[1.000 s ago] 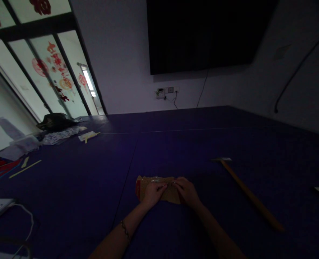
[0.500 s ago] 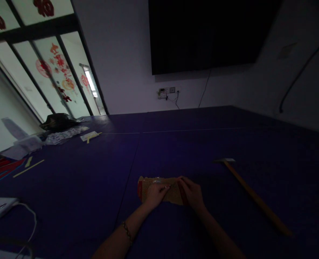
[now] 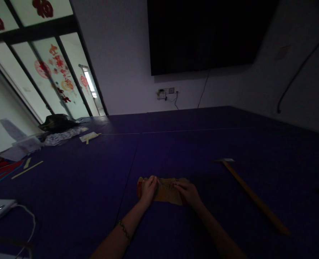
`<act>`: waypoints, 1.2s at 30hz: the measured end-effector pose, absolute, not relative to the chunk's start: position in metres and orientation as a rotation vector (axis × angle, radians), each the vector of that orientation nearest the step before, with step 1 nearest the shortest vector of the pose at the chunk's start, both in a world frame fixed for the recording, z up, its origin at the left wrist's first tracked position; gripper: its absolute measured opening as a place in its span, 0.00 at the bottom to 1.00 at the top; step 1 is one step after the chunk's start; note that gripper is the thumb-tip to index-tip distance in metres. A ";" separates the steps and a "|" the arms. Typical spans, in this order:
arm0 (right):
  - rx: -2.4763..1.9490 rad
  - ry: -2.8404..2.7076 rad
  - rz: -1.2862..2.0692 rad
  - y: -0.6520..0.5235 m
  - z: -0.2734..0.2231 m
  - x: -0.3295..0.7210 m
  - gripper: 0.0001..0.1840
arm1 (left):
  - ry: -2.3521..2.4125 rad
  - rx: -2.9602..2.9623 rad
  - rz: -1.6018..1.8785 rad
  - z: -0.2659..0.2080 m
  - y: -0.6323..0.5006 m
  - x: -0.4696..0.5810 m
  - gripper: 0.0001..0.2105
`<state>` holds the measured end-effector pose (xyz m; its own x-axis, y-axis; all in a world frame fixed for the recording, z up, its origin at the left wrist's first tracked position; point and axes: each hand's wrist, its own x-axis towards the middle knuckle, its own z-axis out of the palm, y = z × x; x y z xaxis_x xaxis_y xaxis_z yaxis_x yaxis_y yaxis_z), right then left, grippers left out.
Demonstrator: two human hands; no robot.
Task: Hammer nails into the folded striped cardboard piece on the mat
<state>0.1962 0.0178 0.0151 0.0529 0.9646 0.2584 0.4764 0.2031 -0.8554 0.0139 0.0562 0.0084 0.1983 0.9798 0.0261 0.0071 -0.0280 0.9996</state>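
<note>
A flat brown piece of cardboard [image 3: 167, 195], red at its left end, lies on the dark blue surface in front of me. Over its left part rests my left hand [image 3: 149, 190], fingers drawn together at the upper edge; what they hold, if anything, is hidden. My right hand [image 3: 189, 193] lies over the right part, thumb and finger pinched near the middle. Something small and dark shows by those fingertips, too dim to name. To the right, apart from both hands, is a hammer [image 3: 256, 199] with a long wooden handle and a narrow metal head.
A white box-shaped device [image 3: 1, 208] with a white cable sits at the left. Farther back lie yellow strips [image 3: 27, 169], red and blue strips [image 3: 5, 171], papers [image 3: 64, 136] and a black bag [image 3: 57, 123]. A dark screen [image 3: 202, 36] hangs on the wall.
My left hand has moved left and a little up from the cardboard's middle. The right hand's fingertips have come down and slightly left from the upper edge, uncovering more cardboard between the hands.
</note>
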 end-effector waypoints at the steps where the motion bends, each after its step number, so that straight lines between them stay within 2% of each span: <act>1: -1.421 -1.560 0.659 0.019 0.013 0.196 0.10 | 1.038 1.313 1.085 0.008 0.056 0.015 0.20; 7: -1.464 -1.521 0.609 0.021 0.007 0.191 0.09 | 0.952 1.455 1.008 0.011 0.051 0.019 0.20; 11: -1.464 -1.454 0.632 0.021 0.009 0.191 0.09 | 1.056 1.703 0.942 0.014 0.050 0.018 0.15; 16: -1.420 -1.310 0.731 0.021 0.013 0.193 0.13 | 1.169 1.887 0.715 0.017 0.046 0.020 0.17; 20: -1.405 -1.156 0.815 0.021 0.012 0.193 0.19 | 1.245 1.890 0.701 0.021 0.045 0.029 0.14; 22: -1.398 -1.121 0.846 0.020 0.013 0.193 0.19 | 1.355 1.859 0.713 0.023 0.044 0.034 0.12; 25: -1.396 -1.096 0.859 0.018 0.016 0.193 0.16 | 1.391 1.736 0.813 0.025 0.043 0.038 0.09; 30: -1.408 -1.037 0.876 0.019 0.018 0.194 0.15 | 1.001 1.109 1.108 0.024 0.048 0.030 0.04; 33: -1.398 -1.008 0.897 0.019 0.017 0.194 0.15 | 0.806 0.686 1.155 0.028 0.053 0.017 0.05; 36: -1.376 -0.982 0.935 0.017 0.020 0.192 0.17 | 0.729 0.571 1.124 0.034 0.058 0.003 0.08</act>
